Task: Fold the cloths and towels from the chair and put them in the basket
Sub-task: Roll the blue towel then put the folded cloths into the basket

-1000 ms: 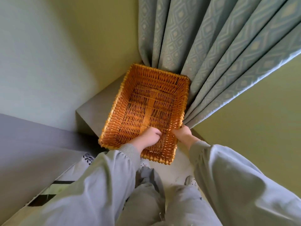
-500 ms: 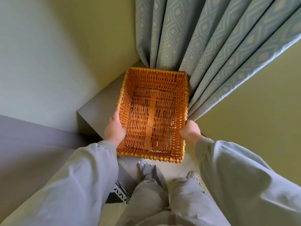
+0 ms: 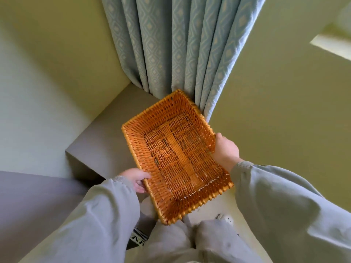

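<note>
The empty basket (image 3: 136,149) is now lifted off the ledge (image 3: 114,133), tilted; left hand (image 3: 138,179) grips its eight-o'clock rim, right hand (image 3: 226,149) its three-o'clock, fingers curled. Folding hasn't begun.

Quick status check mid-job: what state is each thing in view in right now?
basket: empty, no cloths inside, held by both hands.
left hand: grips the basket's left rim.
right hand: grips the basket's right rim.
curtain: hanging, gathered in folds behind the basket.
</note>
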Motion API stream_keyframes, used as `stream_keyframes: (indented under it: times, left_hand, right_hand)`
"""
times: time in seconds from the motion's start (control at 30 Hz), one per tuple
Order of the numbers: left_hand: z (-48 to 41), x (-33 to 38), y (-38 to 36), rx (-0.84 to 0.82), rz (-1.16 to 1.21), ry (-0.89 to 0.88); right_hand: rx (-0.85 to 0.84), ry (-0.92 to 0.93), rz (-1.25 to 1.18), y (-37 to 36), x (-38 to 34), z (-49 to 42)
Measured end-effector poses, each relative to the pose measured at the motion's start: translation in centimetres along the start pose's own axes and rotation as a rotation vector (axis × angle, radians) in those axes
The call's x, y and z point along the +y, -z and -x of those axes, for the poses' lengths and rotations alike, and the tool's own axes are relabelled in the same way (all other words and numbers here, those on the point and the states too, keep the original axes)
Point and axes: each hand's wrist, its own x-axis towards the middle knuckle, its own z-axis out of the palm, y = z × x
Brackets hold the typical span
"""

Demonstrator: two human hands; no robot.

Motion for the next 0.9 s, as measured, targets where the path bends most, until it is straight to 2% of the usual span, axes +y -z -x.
stream_keyframes:
  times: [0.17,0.37,0.47,0.57,0.77,0.9]
  left_hand:
    - [2.4,2.0,-6.3,0.003,-0.096,0.020]
    - [6.2,4.6,-17.3,0.016,-0.139,-0.050]
    - [7.1,5.6,-23.8,-0.009,-0.315,-0.054]
    - [7.6,8.0,-31.4,-0.039,-0.526,-0.052]
    - [11.6,12.8,-49.4,-0.119,-0.921,-0.171]
    - [13.3,13.4,-60.0,-0.197,-1.085,-0.244]
  right_hand:
    - [0.041,-0.058,0.002,2.0,6.0,1.8]
    - [0.103,-0.180,-0.035,3.3,17.7,6.0]
    - [0.110,-0.293,-0.093,3.3,25.4,9.2]
    - [0.116,-0.452,-0.178,3.1,34.3,13.2]
    - [0.179,-0.865,-0.374,3.2,50.5,23.5]
    - [0.226,-1.088,-0.468,2.3,57.9,30.2]
